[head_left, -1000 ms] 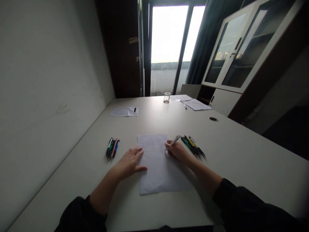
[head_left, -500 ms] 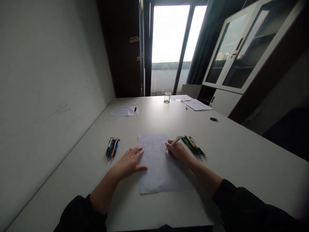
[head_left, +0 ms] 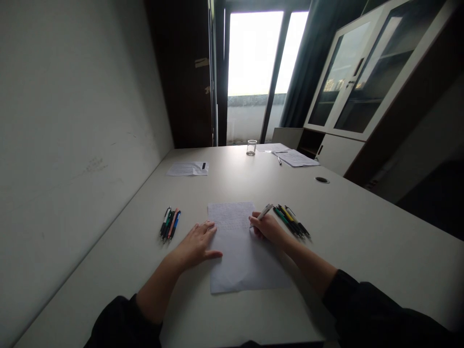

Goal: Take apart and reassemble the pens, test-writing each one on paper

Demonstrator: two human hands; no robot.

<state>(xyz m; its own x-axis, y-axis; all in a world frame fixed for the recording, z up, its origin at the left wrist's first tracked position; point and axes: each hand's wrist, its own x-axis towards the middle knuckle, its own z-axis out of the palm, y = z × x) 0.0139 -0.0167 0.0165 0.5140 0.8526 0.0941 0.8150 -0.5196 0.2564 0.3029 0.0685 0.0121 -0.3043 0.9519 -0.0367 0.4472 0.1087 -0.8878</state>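
A sheet of paper (head_left: pixel 239 266) lies in front of me, its upper part covered with lines of handwriting. My left hand (head_left: pixel 197 245) rests flat with fingers spread, fingertips and thumb on the sheet's left edge. In my right hand (head_left: pixel 266 227) a white pen (head_left: pixel 266 210) is pinched, its tip down at the right side of the sheet, by the lowest written lines. Several pens (head_left: pixel 169 224) lie bunched to the left of my left hand. Another group of pens (head_left: pixel 292 221), with green and yellow among them, lies just right of my right hand.
A white table (head_left: pixel 235 183) carries everything. Farther back are a clear glass (head_left: pixel 251 147), a stack of papers (head_left: pixel 297 157) with a pen (head_left: pixel 279 160) beside it, and a sheet with a black mark (head_left: pixel 186 168). A round cable hole (head_left: pixel 322 180) is at right; a wall (head_left: pixel 72 145) borders the left.
The whole view has shifted very slightly. Both hands keep practically the same places on the sheet, and the pen stays in my right hand.
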